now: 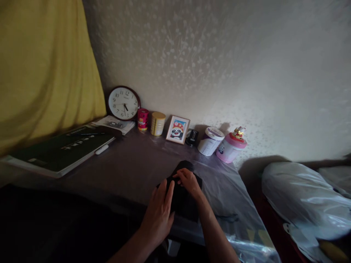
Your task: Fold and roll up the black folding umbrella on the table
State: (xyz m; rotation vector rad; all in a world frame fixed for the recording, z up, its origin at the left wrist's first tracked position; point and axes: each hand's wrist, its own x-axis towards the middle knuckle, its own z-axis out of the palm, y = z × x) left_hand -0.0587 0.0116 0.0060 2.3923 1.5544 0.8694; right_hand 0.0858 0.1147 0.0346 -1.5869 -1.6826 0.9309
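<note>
A black, cloth-like item [185,206] lies near the front of the table, with a rounded part at its far end. It is too dark to make out its kind. My left hand [159,213] rests along its left side, fingers stretched out and holding nothing. Over its upper part, my right hand [188,180] has curled fingers that seem to pinch the black material. The fingertips of both hands are close together. Part of the item is hidden beneath the hands.
Along the wall stand a round clock [124,103], a red can [143,119], a yellow can [158,124], a framed panda picture [177,129], a small black object [192,138], a white tub [210,141] and a pink tub [230,148]. A large book [63,148] lies left; plastic bags [304,197] sit right.
</note>
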